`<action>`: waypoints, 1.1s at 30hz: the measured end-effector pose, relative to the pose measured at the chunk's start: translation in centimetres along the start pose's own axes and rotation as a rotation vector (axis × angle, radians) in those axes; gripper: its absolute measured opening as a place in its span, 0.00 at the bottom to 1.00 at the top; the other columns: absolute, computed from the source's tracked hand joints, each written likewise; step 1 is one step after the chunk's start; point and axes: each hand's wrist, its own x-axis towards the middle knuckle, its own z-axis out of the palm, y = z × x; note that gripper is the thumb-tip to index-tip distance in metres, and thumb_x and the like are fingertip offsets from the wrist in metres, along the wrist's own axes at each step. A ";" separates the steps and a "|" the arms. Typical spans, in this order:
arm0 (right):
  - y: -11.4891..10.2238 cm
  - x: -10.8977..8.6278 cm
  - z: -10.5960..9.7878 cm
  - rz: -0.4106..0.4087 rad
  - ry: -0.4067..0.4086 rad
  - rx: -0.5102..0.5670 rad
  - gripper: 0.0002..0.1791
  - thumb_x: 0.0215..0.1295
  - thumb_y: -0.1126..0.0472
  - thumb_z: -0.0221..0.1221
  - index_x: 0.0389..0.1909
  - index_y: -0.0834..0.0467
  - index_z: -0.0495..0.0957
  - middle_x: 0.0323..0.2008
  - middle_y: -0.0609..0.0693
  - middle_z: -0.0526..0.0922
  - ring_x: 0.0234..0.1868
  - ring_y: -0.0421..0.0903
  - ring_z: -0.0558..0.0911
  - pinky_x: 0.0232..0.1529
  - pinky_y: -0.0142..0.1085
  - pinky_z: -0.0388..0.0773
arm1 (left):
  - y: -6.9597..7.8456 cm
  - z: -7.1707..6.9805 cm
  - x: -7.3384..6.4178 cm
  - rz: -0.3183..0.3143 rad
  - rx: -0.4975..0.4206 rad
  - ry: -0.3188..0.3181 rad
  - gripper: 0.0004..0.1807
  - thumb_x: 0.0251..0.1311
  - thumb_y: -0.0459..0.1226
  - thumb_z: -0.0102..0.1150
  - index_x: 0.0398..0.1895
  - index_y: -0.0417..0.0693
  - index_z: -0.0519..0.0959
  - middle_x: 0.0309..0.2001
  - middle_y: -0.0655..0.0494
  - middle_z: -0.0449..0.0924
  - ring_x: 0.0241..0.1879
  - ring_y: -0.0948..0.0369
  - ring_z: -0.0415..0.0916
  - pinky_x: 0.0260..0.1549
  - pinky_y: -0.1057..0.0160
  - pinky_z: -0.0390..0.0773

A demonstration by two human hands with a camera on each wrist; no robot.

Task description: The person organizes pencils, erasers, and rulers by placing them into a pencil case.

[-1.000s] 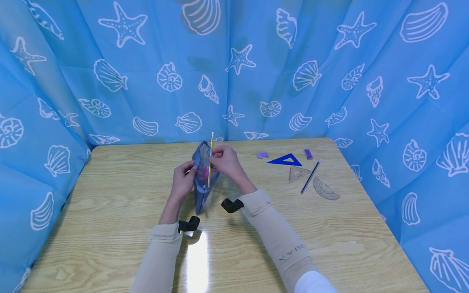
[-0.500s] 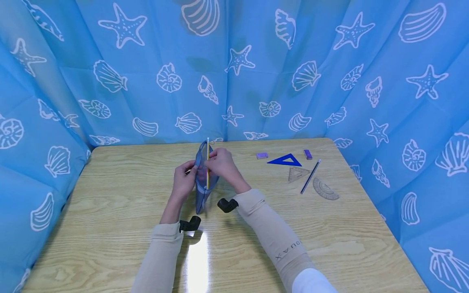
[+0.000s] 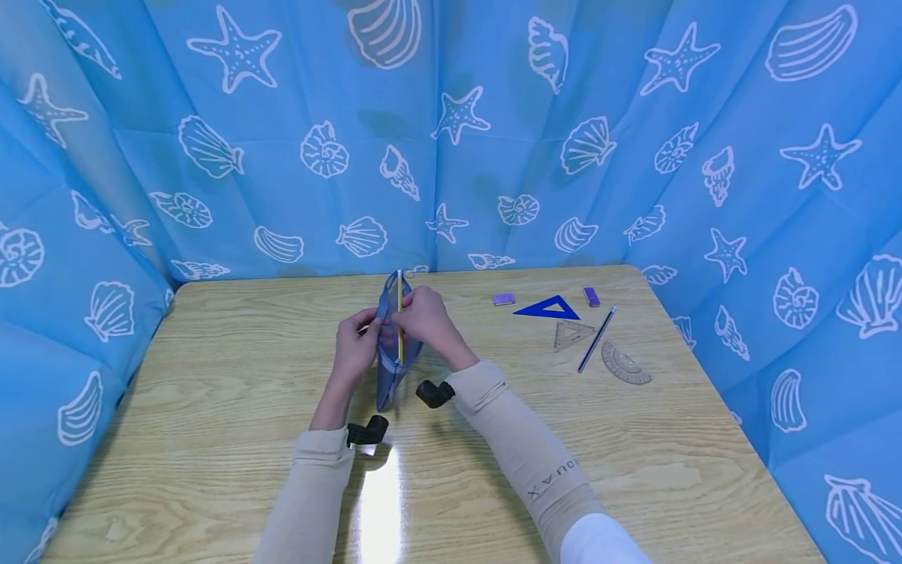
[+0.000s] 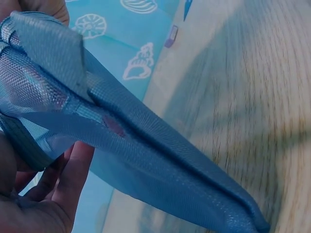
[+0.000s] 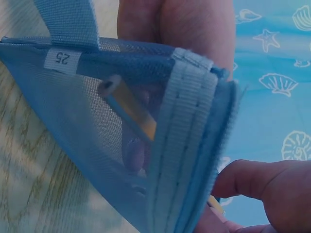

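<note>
A blue mesh zip pouch (image 3: 390, 376) stands on the table with its mouth spread. My left hand (image 3: 354, 345) grips its left rim; in the left wrist view the fingers (image 4: 73, 179) curl against the mesh. Between thumb and fingers my right hand (image 3: 426, 317) pinches a yellow pencil (image 3: 400, 345), which lies lengthwise in the pouch's mouth. Through the mesh in the right wrist view, one blunt pencil end (image 5: 109, 85) shows inside the pouch. A reddish patch (image 4: 114, 125) shows through the mesh; what it is, I cannot tell.
Right of the pouch on the wooden table (image 3: 211, 392) lie two purple erasers (image 3: 503, 299), a blue set square (image 3: 550, 308), a clear set square (image 3: 572, 335), a dark pencil (image 3: 597, 339) and a clear protractor (image 3: 625, 364). Behind hangs a blue shell-patterned curtain (image 3: 282, 188).
My right hand has moved slightly left and down, lowering the yellow pencil into the pouch's mouth. The left hand has stayed on the rim.
</note>
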 end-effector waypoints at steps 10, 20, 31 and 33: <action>0.2 0.3 0.5 0.002 -0.024 -0.074 0.30 0.67 0.67 0.63 0.11 0.53 0.55 0.08 0.42 0.53 0.11 0.43 0.74 0.13 0.30 0.67 | 0.1 0.2 0.0 0.015 -0.028 -0.002 0.17 0.77 0.29 0.44 0.59 0.29 0.77 0.51 0.36 0.78 0.44 0.46 0.82 0.40 0.63 0.83; -0.2 0.0 -0.5 -0.075 -0.035 -0.101 0.07 0.68 0.67 0.58 0.31 0.66 0.76 0.18 0.49 0.74 0.21 0.45 0.79 0.21 0.30 0.68 | 0.0 -0.4 0.1 0.041 -0.040 0.005 0.16 0.77 0.29 0.45 0.57 0.28 0.78 0.50 0.33 0.79 0.42 0.51 0.82 0.35 0.70 0.81; 2.2 -1.5 -5.0 -0.247 -0.015 -0.068 0.18 0.73 0.63 0.57 0.59 0.65 0.78 0.49 0.59 0.83 0.48 0.55 0.83 0.50 0.44 0.82 | 0.7 -1.9 -0.1 0.044 0.003 0.017 0.16 0.76 0.29 0.45 0.57 0.27 0.77 0.49 0.31 0.79 0.42 0.44 0.83 0.37 0.67 0.83; 3.3 -1.7 -6.0 -0.235 0.011 -0.071 0.17 0.74 0.62 0.57 0.59 0.64 0.78 0.49 0.58 0.83 0.49 0.54 0.82 0.51 0.45 0.81 | 0.8 -2.2 0.0 0.049 -0.007 0.014 0.16 0.76 0.29 0.44 0.57 0.27 0.77 0.49 0.31 0.79 0.41 0.46 0.83 0.37 0.67 0.83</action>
